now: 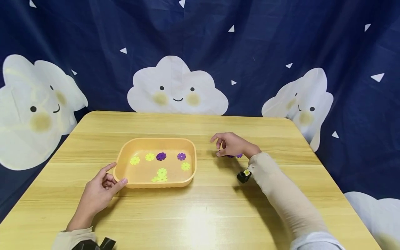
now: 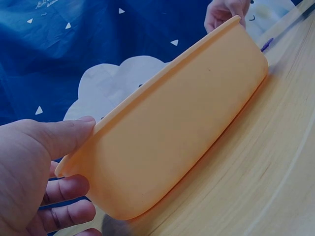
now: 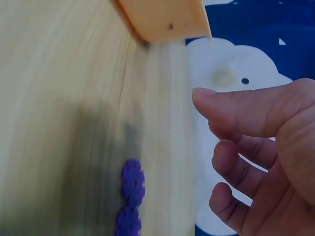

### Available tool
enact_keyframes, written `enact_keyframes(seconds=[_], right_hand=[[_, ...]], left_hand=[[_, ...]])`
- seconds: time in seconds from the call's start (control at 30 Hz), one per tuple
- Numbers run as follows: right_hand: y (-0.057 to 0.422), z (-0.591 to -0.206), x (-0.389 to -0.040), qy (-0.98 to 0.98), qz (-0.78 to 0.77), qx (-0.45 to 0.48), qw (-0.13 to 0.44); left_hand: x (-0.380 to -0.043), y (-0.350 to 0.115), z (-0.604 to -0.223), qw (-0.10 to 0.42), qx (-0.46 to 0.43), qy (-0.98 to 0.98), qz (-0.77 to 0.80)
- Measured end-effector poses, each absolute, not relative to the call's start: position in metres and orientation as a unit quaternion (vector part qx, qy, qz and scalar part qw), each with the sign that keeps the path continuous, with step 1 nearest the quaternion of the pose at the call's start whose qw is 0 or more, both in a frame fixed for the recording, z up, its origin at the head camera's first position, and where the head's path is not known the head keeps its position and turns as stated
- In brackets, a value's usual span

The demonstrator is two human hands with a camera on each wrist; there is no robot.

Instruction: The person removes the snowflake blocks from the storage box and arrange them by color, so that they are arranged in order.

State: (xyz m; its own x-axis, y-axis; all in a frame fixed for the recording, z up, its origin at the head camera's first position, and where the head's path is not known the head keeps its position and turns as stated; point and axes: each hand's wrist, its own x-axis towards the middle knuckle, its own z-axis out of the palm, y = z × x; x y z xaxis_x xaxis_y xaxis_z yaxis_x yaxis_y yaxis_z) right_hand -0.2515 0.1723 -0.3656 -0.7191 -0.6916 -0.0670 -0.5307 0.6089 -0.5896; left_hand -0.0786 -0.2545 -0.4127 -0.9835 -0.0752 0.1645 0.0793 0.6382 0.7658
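An orange plastic tray (image 1: 147, 185) stands left of centre on the table. My left hand (image 1: 99, 192) grips its near left corner, thumb on the rim and fingers below it, as the left wrist view also shows. Inside lie several yellow notched discs (image 1: 135, 160) and two purple ones (image 1: 161, 156). To the tray's right, my right hand (image 1: 233, 143) is over more purple notched discs (image 1: 239, 156), its fingers loosely bent with nothing visible between them. In the right wrist view, purple discs (image 3: 133, 184) lie on the wood, apart from the fingers.
The wooden table (image 1: 200, 215) runs back to a dark blue curtain (image 1: 250, 45) printed with white clouds. A black wrist camera (image 1: 243, 176) hangs at the right sleeve, above the tabletop.
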Motion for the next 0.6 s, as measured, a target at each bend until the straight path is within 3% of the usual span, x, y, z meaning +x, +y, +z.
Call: enact_keyframes(seconds=[0.6], right_hand=[[0.116, -0.347, -0.252, 0.867, -0.281, -0.391, 0.125]], left_hand=[[-0.078, -0.255, -0.412, 0.094, -0.005, -0.901, -0.424]])
